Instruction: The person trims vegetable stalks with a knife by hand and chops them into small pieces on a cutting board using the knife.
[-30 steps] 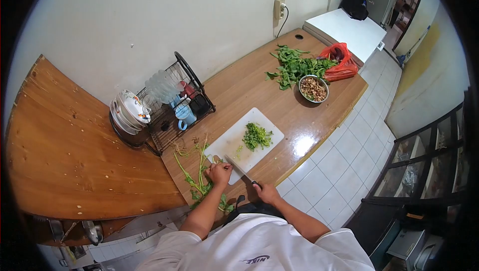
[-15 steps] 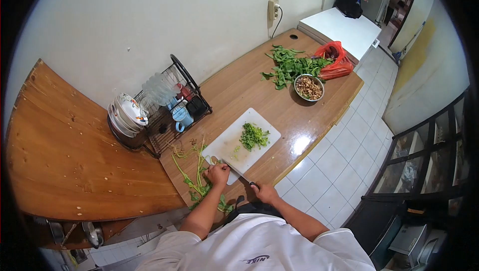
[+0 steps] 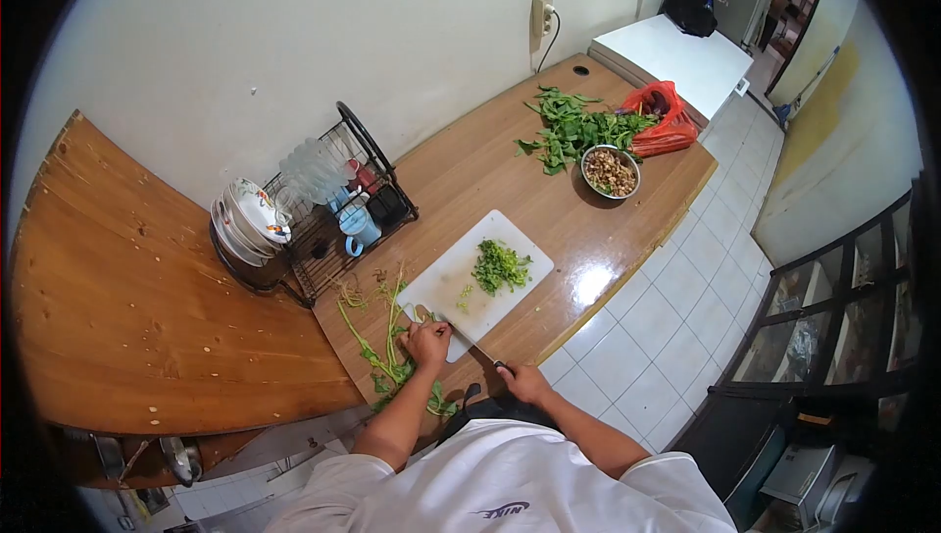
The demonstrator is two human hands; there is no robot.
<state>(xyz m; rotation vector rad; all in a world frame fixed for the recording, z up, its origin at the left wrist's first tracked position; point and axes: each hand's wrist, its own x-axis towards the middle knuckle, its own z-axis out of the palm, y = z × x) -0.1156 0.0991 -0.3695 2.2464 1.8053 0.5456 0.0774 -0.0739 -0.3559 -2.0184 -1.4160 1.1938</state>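
My right hand [image 3: 530, 384] is wrapped round the dark handle of a knife [image 3: 474, 341], whose blade lies across the near end of a white cutting board [image 3: 520, 229]. The tip reaches the fingers of my left hand [image 3: 428, 345], which is closed at the board's near left corner; what its fingers hold is hidden. A pile of chopped green leaves [image 3: 502, 266] rests on the far half of the board, with a few small bits beside it. Leafy stems with roots [image 3: 372, 352] lie on the table left of the board, partly behind my left arm.
A dish rack [image 3: 338, 209] with plates, glasses and a blue mug stands to the left by the wall. Farther off are a bunch of green leaves [image 3: 578, 131], a metal bowl [image 3: 610, 172] of brown chopped pieces and a red plastic bag [image 3: 671, 126]. The table edge [image 3: 637, 263] runs along the right.
The view has shifted very slightly. Both hands and the knife stay in nearly the same place, and the chopped pile looks the same.
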